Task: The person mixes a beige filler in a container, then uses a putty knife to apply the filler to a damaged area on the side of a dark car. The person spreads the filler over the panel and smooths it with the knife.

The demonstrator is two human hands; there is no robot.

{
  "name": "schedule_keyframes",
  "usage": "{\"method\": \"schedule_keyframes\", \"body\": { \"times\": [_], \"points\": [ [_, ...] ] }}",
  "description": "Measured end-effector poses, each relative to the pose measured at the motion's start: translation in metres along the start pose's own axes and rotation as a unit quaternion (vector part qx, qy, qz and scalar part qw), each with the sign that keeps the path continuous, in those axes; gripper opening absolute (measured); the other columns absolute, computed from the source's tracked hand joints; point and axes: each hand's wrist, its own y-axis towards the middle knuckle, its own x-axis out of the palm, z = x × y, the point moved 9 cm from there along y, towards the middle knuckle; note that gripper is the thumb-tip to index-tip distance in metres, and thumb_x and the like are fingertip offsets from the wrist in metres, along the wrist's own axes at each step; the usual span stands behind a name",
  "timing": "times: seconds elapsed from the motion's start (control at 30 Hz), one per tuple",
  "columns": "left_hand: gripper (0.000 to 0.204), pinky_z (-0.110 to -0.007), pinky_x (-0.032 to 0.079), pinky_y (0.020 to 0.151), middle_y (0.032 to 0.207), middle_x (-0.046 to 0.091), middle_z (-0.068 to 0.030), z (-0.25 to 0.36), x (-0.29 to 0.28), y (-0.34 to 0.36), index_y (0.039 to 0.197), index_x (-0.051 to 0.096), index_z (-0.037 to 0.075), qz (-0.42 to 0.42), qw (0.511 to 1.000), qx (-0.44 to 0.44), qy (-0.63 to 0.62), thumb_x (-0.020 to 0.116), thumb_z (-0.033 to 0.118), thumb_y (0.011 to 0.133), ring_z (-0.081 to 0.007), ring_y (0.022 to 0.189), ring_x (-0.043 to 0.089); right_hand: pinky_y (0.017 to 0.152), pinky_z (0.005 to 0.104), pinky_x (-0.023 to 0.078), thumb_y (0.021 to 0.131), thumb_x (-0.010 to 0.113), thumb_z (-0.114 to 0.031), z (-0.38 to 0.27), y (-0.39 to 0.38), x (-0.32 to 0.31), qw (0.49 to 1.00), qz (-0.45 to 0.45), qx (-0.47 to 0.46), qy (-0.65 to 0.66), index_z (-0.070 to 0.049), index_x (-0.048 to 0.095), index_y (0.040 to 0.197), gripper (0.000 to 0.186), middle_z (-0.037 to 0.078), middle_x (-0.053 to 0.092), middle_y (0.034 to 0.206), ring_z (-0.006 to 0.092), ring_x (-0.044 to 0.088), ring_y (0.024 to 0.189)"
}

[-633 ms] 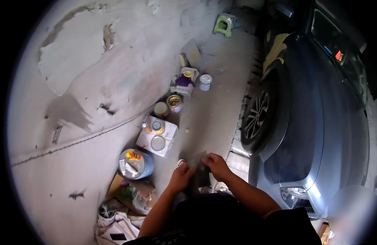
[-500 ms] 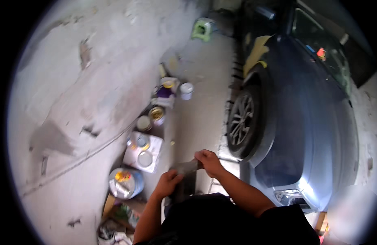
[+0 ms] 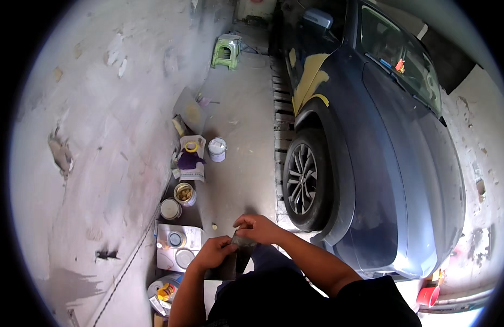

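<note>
In front of my body, my left hand (image 3: pixel 215 253) is closed on a thin, dark grey-brown sheet (image 3: pixel 225 271) that looks like sandpaper. Its straight lower edge hangs below my fingers. My right hand (image 3: pixel 257 228) pinches the paler grey upper part of what seems the same sheet, close to my left fingertips. Whether it is folded or two pieces I cannot tell. Right of my hands stands a dark blue car (image 3: pixel 380 201) with its front wheel (image 3: pixel 302 180). Yellow filler (image 3: pixel 311 79) covers a patch behind the wheel arch.
Along the left wall are a drum (image 3: pixel 156 297), a white board (image 3: pixel 163 260) with tins, two open cans (image 3: pixel 184 194), a purple cloth (image 3: pixel 190 159) and a white bucket (image 3: pixel 217 149). A green stool (image 3: pixel 226 52) stands farther off. A red bucket (image 3: pixel 428 296) is at lower right.
My right hand has come left and down, nearer my left hand, and the sheet between them now hangs lower. The view has shifted, so the car and floor items appear farther left.
</note>
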Motion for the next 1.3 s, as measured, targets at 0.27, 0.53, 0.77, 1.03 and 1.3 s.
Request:
{"method": "schedule_keyframes", "body": {
  "times": [0.27, 0.53, 0.77, 1.03, 1.3],
  "points": [
    [0.019, -0.025, 0.043, 0.062, 0.072, 0.058, 0.0009, 0.014, -0.059, 0.119, 0.084, 0.063, 0.001, 0.067, 0.997, -0.004, 0.024, 0.063, 0.019, 0.089, -0.0079, 0.068, 0.051, 0.072, 0.0273, 0.050, 0.087, 0.067, -0.012, 0.046, 0.057, -0.123, 0.989, 0.052, 0.037, 0.136, -0.003, 0.060, 0.107, 0.023, 0.006, 0.066, 0.086, 0.0112, 0.061, 0.076],
    [0.021, -0.023, 0.036, 0.050, 0.062, 0.049, 0.0047, 0.058, -0.106, 0.218, 0.084, 0.059, 0.005, 0.130, 0.962, -0.082, -0.228, 0.052, 0.021, 0.095, -0.0054, 0.054, 0.046, 0.065, 0.0271, 0.049, 0.090, 0.060, -0.015, 0.070, 0.105, -0.245, 0.975, 0.056, 0.115, 0.180, -0.003, 0.057, 0.104, 0.018, 0.005, 0.061, 0.083, 0.0145, 0.058, 0.070],
    [0.024, -0.025, 0.041, 0.056, 0.065, 0.053, 0.0010, 0.100, -0.099, 0.320, 0.084, 0.060, 0.004, 0.070, 0.984, -0.088, -0.137, 0.055, 0.025, 0.094, -0.0075, 0.058, 0.049, 0.083, 0.0314, 0.048, 0.093, 0.059, -0.029, 0.051, 0.178, -0.247, 0.953, 0.058, 0.031, 0.295, -0.001, 0.054, 0.119, 0.039, 0.007, 0.061, 0.108, 0.0144, 0.057, 0.095],
    [0.026, -0.024, 0.041, 0.060, 0.075, 0.067, -0.0054, 0.092, -0.142, 0.426, 0.081, 0.061, 0.004, 0.012, 0.977, -0.052, -0.205, 0.055, 0.026, 0.094, -0.0080, 0.062, 0.049, 0.087, 0.0319, 0.045, 0.091, 0.061, -0.037, 0.054, 0.256, -0.370, 0.888, 0.347, 0.105, 0.281, 0.003, 0.057, 0.116, 0.047, 0.011, 0.064, 0.107, 0.0177, 0.058, 0.096],
    [0.015, -0.033, 0.045, 0.063, 0.073, 0.060, -0.0101, 0.015, -0.210, 0.505, 0.085, 0.059, 0.000, 0.093, 0.993, -0.049, -0.047, 0.051, 0.012, 0.089, -0.0221, 0.070, 0.058, 0.084, 0.0351, 0.046, 0.082, 0.069, -0.030, 0.052, 0.323, -0.445, 0.908, 0.299, 0.274, 0.105, 0.004, 0.056, 0.116, 0.050, 0.017, 0.065, 0.103, 0.0249, 0.061, 0.095]
  ]
}}
